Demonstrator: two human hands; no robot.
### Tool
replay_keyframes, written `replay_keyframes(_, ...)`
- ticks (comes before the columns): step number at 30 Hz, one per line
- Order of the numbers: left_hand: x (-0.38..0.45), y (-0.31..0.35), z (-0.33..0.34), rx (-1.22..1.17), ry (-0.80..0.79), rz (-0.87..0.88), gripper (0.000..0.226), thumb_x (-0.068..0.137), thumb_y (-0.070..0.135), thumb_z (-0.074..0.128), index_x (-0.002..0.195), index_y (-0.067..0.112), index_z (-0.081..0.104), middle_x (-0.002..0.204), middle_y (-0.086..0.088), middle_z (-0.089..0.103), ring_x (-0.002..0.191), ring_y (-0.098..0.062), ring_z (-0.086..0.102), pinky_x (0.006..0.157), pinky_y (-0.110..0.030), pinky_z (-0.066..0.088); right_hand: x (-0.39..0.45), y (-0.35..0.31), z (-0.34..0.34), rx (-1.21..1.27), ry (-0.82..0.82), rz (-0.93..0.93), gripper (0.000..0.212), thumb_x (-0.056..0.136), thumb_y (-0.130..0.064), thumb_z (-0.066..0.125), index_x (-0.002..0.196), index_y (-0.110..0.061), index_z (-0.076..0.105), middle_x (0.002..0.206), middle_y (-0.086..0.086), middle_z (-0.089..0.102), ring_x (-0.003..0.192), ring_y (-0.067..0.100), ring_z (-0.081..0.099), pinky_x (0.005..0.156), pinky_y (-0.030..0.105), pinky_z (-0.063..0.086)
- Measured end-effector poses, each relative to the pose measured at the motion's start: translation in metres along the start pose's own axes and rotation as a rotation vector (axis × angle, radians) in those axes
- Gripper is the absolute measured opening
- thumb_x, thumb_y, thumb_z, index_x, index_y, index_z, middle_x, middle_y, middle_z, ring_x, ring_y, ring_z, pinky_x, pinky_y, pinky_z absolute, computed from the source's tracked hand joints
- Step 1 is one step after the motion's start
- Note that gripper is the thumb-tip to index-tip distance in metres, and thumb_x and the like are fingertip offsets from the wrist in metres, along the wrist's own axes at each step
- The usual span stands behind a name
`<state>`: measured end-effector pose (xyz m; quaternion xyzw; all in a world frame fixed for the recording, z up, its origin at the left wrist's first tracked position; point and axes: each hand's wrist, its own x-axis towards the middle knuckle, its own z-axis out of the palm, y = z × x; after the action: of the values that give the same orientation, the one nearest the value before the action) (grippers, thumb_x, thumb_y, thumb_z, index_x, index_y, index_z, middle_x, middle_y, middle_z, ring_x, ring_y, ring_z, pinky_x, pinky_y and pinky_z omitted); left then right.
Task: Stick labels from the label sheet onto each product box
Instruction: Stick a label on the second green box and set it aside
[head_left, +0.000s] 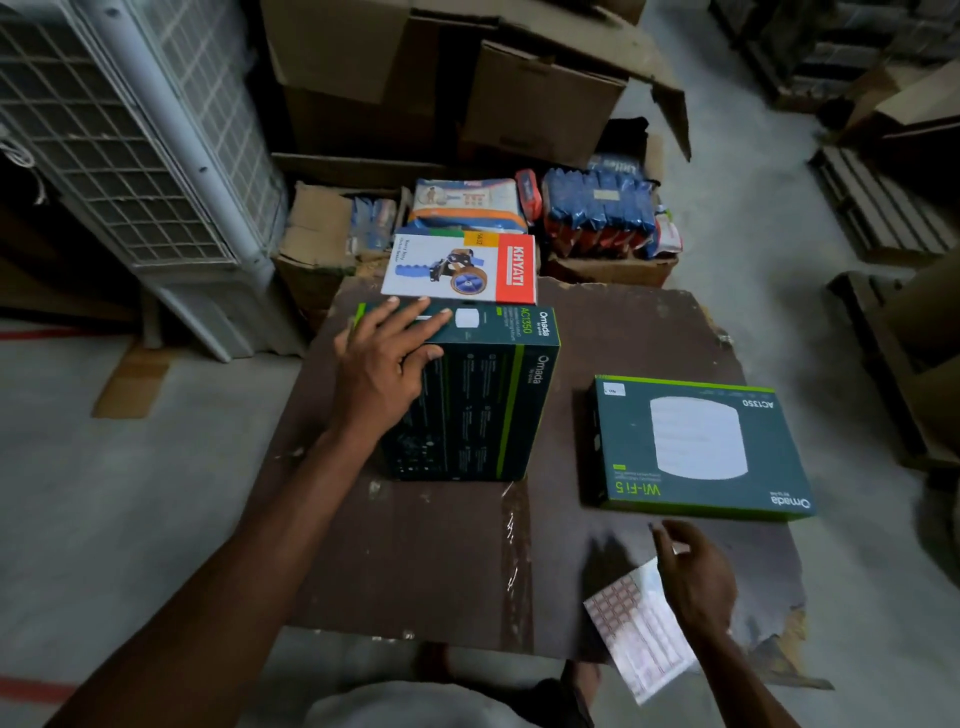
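Observation:
A tall stack of dark green Omada boxes (483, 395) stands at the middle of the brown table (441, 561). My left hand (384, 364) rests on its near-left top corner, fingers straight across the top and thumb on the side face. To the right, one Omada box (701, 447) lies flat, with a small white label (614, 389) at its far-left corner. My right hand (693, 571) hovers near the table's front right, fingers curled and pinching a small pale label (679, 548). The label sheet (636, 639) lies under that hand and overhangs the table's front edge.
A white and red KHYATI tape-dispenser box (462, 267) lies just behind the stack. Behind it are open cartons with packaged goods (597, 213) and large cardboard boxes (441, 78). A grey air cooler (130, 145) stands at the left. The table's front-right corner is torn.

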<state>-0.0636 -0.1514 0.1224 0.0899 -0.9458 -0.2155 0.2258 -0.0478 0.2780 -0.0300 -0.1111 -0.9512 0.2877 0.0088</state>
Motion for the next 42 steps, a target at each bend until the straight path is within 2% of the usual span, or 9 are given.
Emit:
replay_keyframes(3, -0.001, 0.001, 0.000, 0.011, 0.001, 0.002, 0.043, 0.095, 0.043, 0.055, 0.138, 0.046, 0.056, 0.148, 0.015, 0.052, 0.140, -0.019, 0.043, 0.109, -0.056, 0.037, -0.009, -0.064, -0.001, 0.228, 0.010, -0.044, 0.030, 0.092, -0.054, 0.064, 0.092, -0.027, 0.076, 0.066, -0.007, 0.069, 0.069, 0.018, 0.072, 0.065, 0.033, 0.052)
replay_keyframes(6, -0.001, -0.002, 0.001, 0.026, 0.009, 0.025, 0.043, 0.096, 0.045, 0.054, 0.140, 0.047, 0.054, 0.148, 0.015, 0.052, 0.139, -0.019, 0.044, 0.107, -0.056, 0.039, -0.017, -0.136, -0.006, 0.419, 0.031, -0.208, 0.011, 0.093, -0.034, 0.072, 0.090, -0.025, 0.078, 0.074, -0.010, 0.073, 0.067, 0.005, 0.069, 0.063, 0.033, 0.058)
replay_keyframes(9, -0.004, -0.004, 0.004, 0.032, 0.028, 0.018, 0.043, 0.097, 0.044, 0.058, 0.140, 0.048, 0.053, 0.148, 0.017, 0.052, 0.140, -0.018, 0.043, 0.106, -0.055, 0.038, -0.021, -0.203, -0.016, 0.502, 0.082, -0.423, 0.004, 0.093, -0.023, 0.074, 0.092, -0.021, 0.078, 0.076, -0.009, 0.072, 0.066, 0.006, 0.066, 0.059, 0.024, 0.053)
replay_keyframes(13, -0.006, -0.002, 0.005, 0.038, 0.029, -0.002, 0.043, 0.097, 0.043, 0.060, 0.139, 0.048, 0.053, 0.149, 0.017, 0.051, 0.140, -0.017, 0.042, 0.107, -0.054, 0.036, -0.022, -0.268, -0.021, 0.441, 0.116, -0.684, 0.008, 0.096, -0.026, 0.070, 0.097, -0.019, 0.075, 0.085, -0.008, 0.071, 0.069, 0.006, 0.063, 0.062, 0.026, 0.053)
replay_keyframes(17, -0.006, -0.001, 0.003, 0.052, 0.005, -0.009, 0.043, 0.099, 0.046, 0.055, 0.141, 0.049, 0.050, 0.151, 0.018, 0.049, 0.142, -0.016, 0.039, 0.108, -0.052, 0.035, -0.023, -0.306, -0.013, 0.297, 0.192, -0.816, 0.011, 0.096, -0.028, 0.067, 0.097, -0.018, 0.072, 0.090, -0.003, 0.071, 0.075, 0.012, 0.065, 0.062, 0.031, 0.053)
replay_keyframes(23, -0.006, 0.000, 0.001, 0.054, 0.004, -0.019, 0.042, 0.099, 0.044, 0.053, 0.141, 0.050, 0.050, 0.151, 0.018, 0.048, 0.142, -0.017, 0.039, 0.107, -0.055, 0.036, -0.022, -0.327, 0.003, 0.156, 0.192, -0.876, 0.012, 0.094, -0.024, 0.069, 0.096, -0.013, 0.070, 0.093, 0.003, 0.067, 0.084, 0.022, 0.062, 0.059, 0.036, 0.052)
replay_keyframes(32, -0.001, -0.002, 0.004, 0.052, -0.004, -0.017, 0.041, 0.101, 0.047, 0.049, 0.142, 0.049, 0.050, 0.152, 0.018, 0.047, 0.143, -0.017, 0.038, 0.109, -0.055, 0.033, -0.016, -0.322, 0.009, 0.064, 0.192, -0.984, 0.018, 0.095, -0.027, 0.069, 0.101, -0.011, 0.071, 0.101, 0.006, 0.062, 0.087, 0.021, 0.058, 0.056, 0.034, 0.051)
replay_keyframes(36, 0.002, -0.004, 0.004, 0.038, -0.009, -0.015, 0.041, 0.101, 0.047, 0.051, 0.142, 0.049, 0.050, 0.151, 0.018, 0.048, 0.143, -0.016, 0.037, 0.109, -0.054, 0.033, -0.013, -0.319, 0.011, 0.022, 0.197, -1.019, 0.017, 0.096, -0.023, 0.069, 0.109, -0.012, 0.071, 0.105, 0.006, 0.062, 0.088, 0.023, 0.057, 0.062, 0.040, 0.053)
replay_keyframes(42, 0.003, -0.004, 0.004, 0.033, -0.010, -0.018, 0.041, 0.100, 0.047, 0.052, 0.141, 0.049, 0.051, 0.151, 0.017, 0.049, 0.142, -0.016, 0.038, 0.109, -0.054, 0.032, -0.007, -0.319, 0.000, 0.276, 0.007, -0.858, 0.021, 0.094, -0.019, 0.064, 0.113, -0.016, 0.073, 0.110, 0.000, 0.068, 0.096, 0.017, 0.063, 0.077, 0.041, 0.057)
